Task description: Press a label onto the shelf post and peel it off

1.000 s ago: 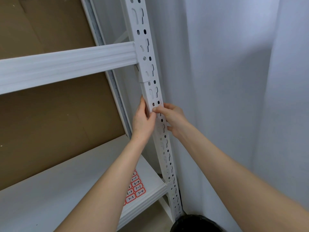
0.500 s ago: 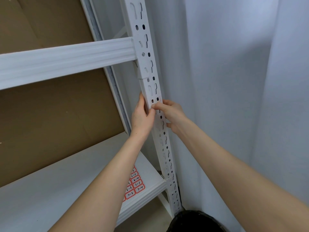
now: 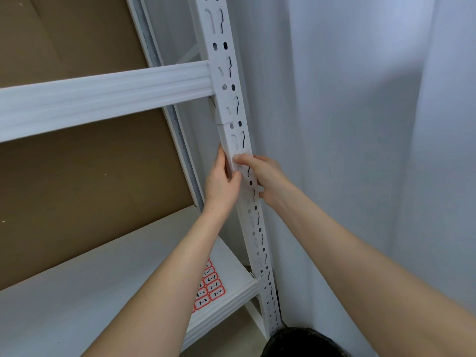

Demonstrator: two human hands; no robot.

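Note:
A white slotted metal upright post (image 3: 228,81) of a shelving rack runs from top centre down to the floor. A short white bracket piece (image 3: 235,141) sits on the post just below the horizontal beam (image 3: 103,94). My left hand (image 3: 222,182) grips the post's left edge at the bracket's lower end, thumb on the front face. My right hand (image 3: 266,176) reaches from the right, its fingertips pinching the bracket's lower edge on the front of the post.
A white shelf board (image 3: 90,284) lies below, with a sheet of red-bordered number labels (image 3: 210,288) near its right end. Brown cardboard (image 3: 85,181) backs the rack. A white curtain (image 3: 360,150) hangs at the right. A dark object (image 3: 301,343) sits at the bottom.
Both hands stay on the same spot of the post; my right fingertips have shifted slightly left across the front face. The view has tilted a little.

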